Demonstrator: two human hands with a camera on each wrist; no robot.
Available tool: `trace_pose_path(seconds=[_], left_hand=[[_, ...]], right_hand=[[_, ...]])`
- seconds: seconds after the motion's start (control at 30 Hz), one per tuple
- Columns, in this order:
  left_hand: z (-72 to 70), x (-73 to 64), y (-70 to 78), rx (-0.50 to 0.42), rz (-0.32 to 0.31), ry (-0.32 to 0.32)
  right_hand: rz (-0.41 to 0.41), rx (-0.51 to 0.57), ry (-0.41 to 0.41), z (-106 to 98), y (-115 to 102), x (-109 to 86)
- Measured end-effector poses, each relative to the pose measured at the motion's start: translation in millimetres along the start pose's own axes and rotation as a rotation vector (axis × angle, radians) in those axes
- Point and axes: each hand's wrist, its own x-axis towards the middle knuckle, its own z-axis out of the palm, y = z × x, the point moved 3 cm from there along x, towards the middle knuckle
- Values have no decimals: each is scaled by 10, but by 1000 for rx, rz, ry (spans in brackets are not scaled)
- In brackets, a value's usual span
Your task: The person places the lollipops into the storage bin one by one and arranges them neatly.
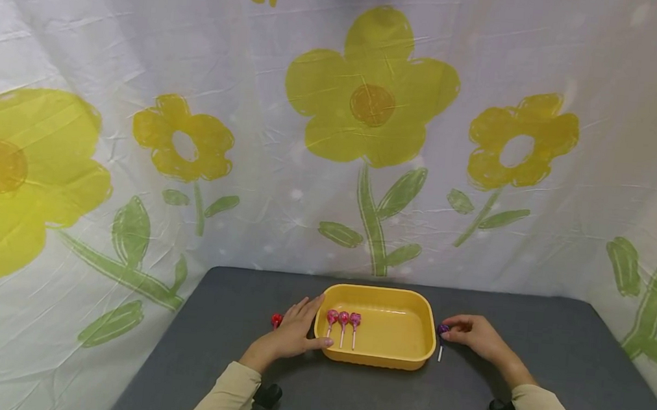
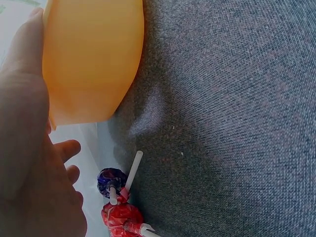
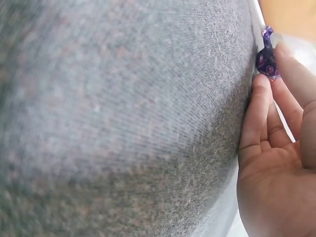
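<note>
A yellow plastic tray point(image 1: 405, 332) sits on the table, with three pink-wrapped lollipops point(image 1: 344, 318) side by side in its left part, sticks toward the front. My left hand point(image 1: 290, 332) rests along the tray's left side, fingers straight and thumb over the front left corner. To the right of the tray, my right hand point(image 1: 475, 335) pinches the head of a purple-wrapped lollipop point(image 3: 267, 64) between thumb and fingertips; its white stick points toward the front edge. Beyond the left hand lie a red lollipop point(image 2: 121, 217) and a dark purple one point(image 2: 111, 181).
The grey table point(image 1: 370, 404) extends around the tray. Behind it hangs a white cloth point(image 1: 281, 214) printed with yellow flowers. Both wrists wear black straps with cameras.
</note>
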Motion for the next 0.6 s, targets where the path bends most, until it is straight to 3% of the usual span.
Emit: trace_pose_path(seconds=[0.6], left_hand=[[4,-1,2,-16,-8,-1]], right_hand=[[34,-24,17,4,18,23]])
